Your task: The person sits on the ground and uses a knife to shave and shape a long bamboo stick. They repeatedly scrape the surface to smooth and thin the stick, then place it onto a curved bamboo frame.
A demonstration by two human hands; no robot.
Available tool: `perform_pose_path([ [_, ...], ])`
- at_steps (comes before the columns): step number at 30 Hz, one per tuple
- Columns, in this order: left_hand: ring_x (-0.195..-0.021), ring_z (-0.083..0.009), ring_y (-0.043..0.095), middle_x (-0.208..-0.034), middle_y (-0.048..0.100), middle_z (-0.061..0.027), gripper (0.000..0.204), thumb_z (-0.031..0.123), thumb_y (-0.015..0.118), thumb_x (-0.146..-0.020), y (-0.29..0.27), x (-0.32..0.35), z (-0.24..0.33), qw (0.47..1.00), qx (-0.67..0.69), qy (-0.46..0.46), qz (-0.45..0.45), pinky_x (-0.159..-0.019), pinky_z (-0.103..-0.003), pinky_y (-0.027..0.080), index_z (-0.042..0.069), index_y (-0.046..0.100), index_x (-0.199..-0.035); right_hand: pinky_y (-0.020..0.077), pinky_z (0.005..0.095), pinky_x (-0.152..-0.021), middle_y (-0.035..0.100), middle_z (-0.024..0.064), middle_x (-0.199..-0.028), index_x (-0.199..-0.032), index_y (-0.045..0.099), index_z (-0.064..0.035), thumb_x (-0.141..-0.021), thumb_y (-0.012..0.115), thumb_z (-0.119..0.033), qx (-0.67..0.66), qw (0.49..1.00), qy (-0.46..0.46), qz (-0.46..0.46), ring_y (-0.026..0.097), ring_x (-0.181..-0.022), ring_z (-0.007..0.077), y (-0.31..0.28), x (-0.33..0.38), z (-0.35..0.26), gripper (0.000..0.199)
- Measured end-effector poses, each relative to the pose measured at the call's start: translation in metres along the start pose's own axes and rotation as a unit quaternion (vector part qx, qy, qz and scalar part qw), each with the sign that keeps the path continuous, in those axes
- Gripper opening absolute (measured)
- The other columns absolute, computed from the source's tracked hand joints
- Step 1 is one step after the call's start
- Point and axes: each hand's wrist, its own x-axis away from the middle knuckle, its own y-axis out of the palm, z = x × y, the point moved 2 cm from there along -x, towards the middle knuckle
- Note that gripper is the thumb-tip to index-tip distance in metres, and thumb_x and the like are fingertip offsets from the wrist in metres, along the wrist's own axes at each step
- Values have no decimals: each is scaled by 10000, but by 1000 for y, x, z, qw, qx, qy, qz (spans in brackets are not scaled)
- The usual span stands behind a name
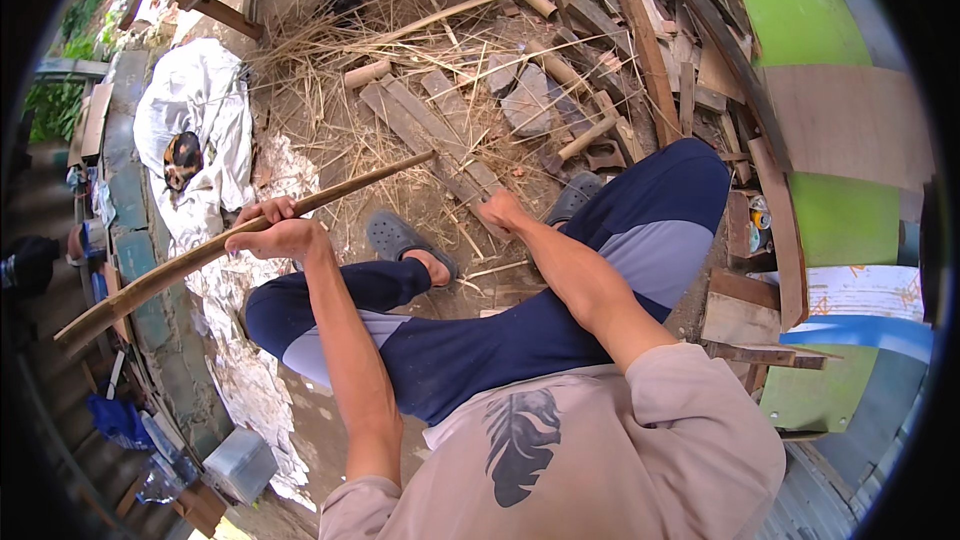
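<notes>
A long split bamboo strip (350, 185) slants across the left side, its far tip above the ground between my legs and its near end at the lower left. My left hand (275, 228) is closed round the middle of it. Between my knees, my right hand (503, 212) is closed at the near end of some narrow wooden boards (440, 140) lying on the ground. Whatever its fingers grip is hidden from this view. My feet, in grey clogs (400, 242), rest on either side of the boards.
Bamboo shavings (310, 90) litter the ground ahead. Bamboo pieces (585, 138), a broken stone slab (527, 102) and scrap planks (640, 40) pile up at the right. What looks like a curled cat (182, 162) lies on white cloth (205, 90) at the left. Green panels (840, 220) stand right.
</notes>
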Motion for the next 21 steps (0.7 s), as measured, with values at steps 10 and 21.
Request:
perform_pose_path([
  [10,-470,-121,316,-550,300,3,766,841,206,-868,-12,-8,-4,1000,1,-18,5,-464,-265,319,100,392,-806,541,474,-815,693,283,-956,-1003,700,73,-786,622,-329,50,997,-52,13,679,-942,423,-6,19,-39,464],
  [21,-481,-115,346,-562,323,-2,754,824,262,-876,-15,-11,-5,1000,23,-3,14,-456,-246,320,86,394,-800,541,423,-561,680,246,-730,-833,680,119,-800,570,-246,72,996,-55,14,679,-625,344,-11,33,-50,383],
])
